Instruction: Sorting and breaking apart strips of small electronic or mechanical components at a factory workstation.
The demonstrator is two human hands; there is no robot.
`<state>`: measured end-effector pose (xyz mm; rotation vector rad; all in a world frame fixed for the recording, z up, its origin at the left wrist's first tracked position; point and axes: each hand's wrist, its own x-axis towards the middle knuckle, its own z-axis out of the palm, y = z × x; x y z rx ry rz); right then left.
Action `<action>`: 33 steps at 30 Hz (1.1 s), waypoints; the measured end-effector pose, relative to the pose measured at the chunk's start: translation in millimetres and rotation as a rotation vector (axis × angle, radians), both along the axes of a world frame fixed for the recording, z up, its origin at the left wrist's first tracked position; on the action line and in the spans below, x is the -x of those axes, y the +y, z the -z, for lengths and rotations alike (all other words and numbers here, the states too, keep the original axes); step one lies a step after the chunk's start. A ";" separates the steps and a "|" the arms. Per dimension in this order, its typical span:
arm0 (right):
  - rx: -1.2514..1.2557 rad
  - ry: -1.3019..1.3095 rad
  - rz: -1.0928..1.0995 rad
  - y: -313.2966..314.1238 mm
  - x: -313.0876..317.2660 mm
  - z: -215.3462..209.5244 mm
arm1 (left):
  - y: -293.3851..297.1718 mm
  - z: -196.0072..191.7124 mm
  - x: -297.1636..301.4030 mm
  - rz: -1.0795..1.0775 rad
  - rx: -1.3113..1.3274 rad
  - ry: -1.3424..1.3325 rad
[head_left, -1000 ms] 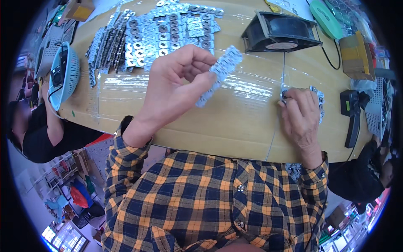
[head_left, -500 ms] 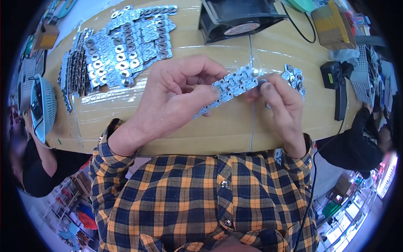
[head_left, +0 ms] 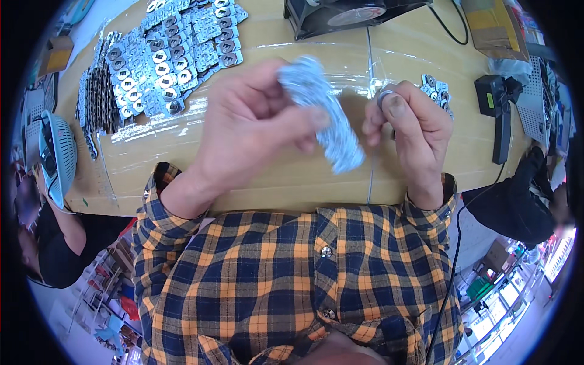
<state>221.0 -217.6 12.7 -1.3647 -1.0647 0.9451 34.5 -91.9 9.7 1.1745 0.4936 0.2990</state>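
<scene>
My left hand [head_left: 243,128] pinches a narrow circuit board panel [head_left: 322,115] between thumb and fingers, raised over the table. The panel is silvery blue, tilted and smeared by motion. To its right, apart from it, my right hand [head_left: 413,121] is closed on a small round grey piece [head_left: 384,97], held at the thumb and forefinger. What kind of piece it is, I cannot make out. Beyond my left hand, many similar board panels [head_left: 161,67] with round silver and dark parts lie in overlapping rows. A smaller group of boards [head_left: 435,91] lies behind my right hand.
A black fan [head_left: 334,15] stands at the table's far side. At right are a cardboard box [head_left: 496,30], a black device with a cable [head_left: 500,115] and a grey perforated tray [head_left: 535,97]. A light-blue basket [head_left: 61,152] sits at the left edge; other people sit at both sides.
My left hand has swung the board panel round, so it now slopes down to the right. My right hand has come away from the panel's end, still holding the round piece.
</scene>
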 end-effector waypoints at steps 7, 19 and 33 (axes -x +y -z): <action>0.025 0.048 -0.103 -6.1 -0.2 5.6 | -0.8 -1.5 3.6 -0.336 0.108 -0.087; -0.128 -0.444 -0.180 1.4 -8.0 15.3 | 4.3 11.3 19.8 -0.065 0.006 0.075; -0.058 -0.439 -0.316 12.7 -3.2 0.2 | 4.1 2.0 9.4 0.173 -0.213 0.050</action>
